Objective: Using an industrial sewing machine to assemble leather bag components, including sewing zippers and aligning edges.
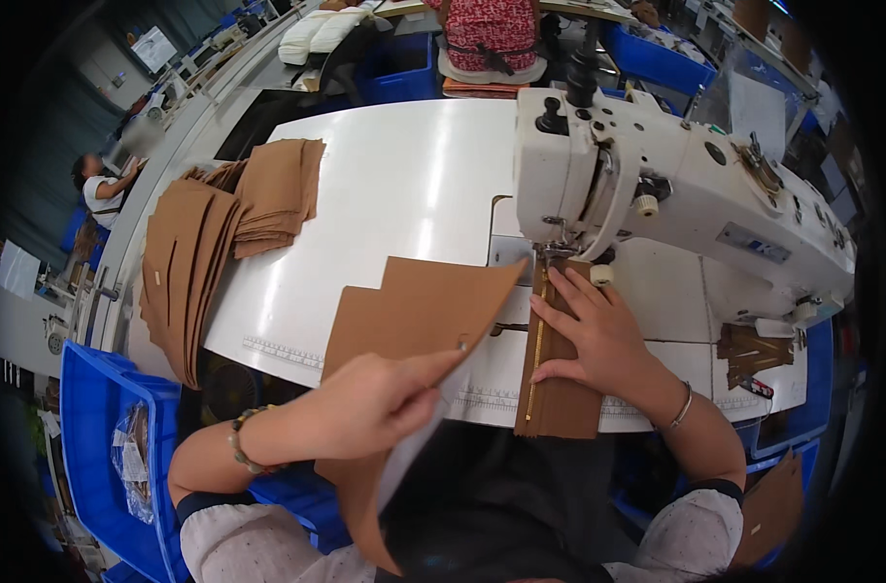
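Observation:
My left hand is closed on the edge of a large brown panel with a stepped upper corner. The panel is lifted and bent, and its pale underside shows below my fingers. My right hand lies flat, fingers spread, on a narrower brown piece with a gold-toothed zipper along its left side. That piece runs up under the presser foot of a white sewing machine. The panel's upper right corner comes close to the presser foot; whether they touch I cannot tell.
Stacked brown panels lie on the left of the white table. More brown pieces and a small red-and-black tool lie at the right. A blue bin stands at the left. Other people sit farther off.

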A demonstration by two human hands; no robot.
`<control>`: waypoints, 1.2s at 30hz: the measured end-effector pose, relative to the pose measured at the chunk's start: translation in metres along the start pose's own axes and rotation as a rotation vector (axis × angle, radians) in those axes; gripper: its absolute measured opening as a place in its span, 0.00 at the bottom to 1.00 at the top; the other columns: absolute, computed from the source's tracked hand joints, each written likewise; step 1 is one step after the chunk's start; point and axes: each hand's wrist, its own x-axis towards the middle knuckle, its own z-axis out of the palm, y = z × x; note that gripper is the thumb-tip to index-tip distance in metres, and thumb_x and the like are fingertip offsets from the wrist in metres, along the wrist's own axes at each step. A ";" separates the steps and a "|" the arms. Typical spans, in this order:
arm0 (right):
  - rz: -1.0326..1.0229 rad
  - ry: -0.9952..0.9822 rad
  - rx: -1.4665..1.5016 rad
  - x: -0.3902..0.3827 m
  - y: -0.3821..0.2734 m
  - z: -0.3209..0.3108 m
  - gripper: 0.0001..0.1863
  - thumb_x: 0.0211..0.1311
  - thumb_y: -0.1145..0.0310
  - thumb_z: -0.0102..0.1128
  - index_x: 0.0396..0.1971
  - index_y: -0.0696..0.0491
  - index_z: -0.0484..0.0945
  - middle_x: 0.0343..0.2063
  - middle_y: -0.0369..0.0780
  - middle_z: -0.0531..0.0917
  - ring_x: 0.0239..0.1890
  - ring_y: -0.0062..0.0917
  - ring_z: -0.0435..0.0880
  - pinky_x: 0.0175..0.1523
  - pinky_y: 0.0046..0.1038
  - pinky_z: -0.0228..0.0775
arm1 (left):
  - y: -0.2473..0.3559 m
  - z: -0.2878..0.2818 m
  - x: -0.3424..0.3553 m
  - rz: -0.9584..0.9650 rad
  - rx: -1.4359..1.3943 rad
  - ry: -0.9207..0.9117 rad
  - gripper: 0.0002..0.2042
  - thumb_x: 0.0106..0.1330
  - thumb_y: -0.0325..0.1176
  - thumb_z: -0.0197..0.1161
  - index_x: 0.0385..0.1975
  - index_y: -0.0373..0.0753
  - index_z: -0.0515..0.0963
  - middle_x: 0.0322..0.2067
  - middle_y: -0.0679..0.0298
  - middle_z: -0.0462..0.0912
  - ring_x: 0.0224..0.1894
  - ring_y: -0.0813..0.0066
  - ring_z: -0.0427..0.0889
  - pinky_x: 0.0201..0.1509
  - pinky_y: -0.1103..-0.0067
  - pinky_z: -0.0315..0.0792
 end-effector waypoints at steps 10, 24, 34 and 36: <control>-0.062 0.008 0.068 -0.006 0.013 0.013 0.35 0.51 0.58 0.70 0.62 0.49 0.78 0.65 0.48 0.75 0.68 0.43 0.72 0.69 0.58 0.61 | 0.011 0.068 0.072 0.007 -0.530 -0.242 0.24 0.76 0.31 0.57 0.70 0.33 0.68 0.35 0.56 0.85 0.36 0.70 0.85 0.45 0.73 0.78; -0.066 0.102 0.138 -0.009 0.013 0.015 0.27 0.58 0.58 0.66 0.56 0.57 0.81 0.60 0.50 0.79 0.63 0.46 0.75 0.68 0.60 0.61 | -0.043 0.076 0.117 0.276 0.366 0.258 0.31 0.75 0.36 0.57 0.74 0.32 0.59 0.70 0.46 0.68 0.72 0.46 0.67 0.75 0.51 0.59; -0.056 0.098 0.145 -0.006 0.011 0.010 0.28 0.57 0.58 0.66 0.55 0.59 0.81 0.57 0.51 0.80 0.63 0.48 0.75 0.67 0.60 0.63 | -0.050 0.074 0.125 0.347 0.465 0.309 0.31 0.68 0.27 0.59 0.72 0.32 0.62 0.70 0.50 0.69 0.70 0.48 0.69 0.73 0.53 0.62; -0.063 0.086 0.111 -0.006 0.011 0.011 0.28 0.56 0.60 0.66 0.55 0.59 0.81 0.57 0.52 0.80 0.63 0.48 0.75 0.67 0.60 0.62 | -0.051 0.072 0.127 0.352 0.447 0.305 0.30 0.68 0.26 0.59 0.71 0.32 0.64 0.69 0.50 0.69 0.70 0.48 0.69 0.74 0.53 0.62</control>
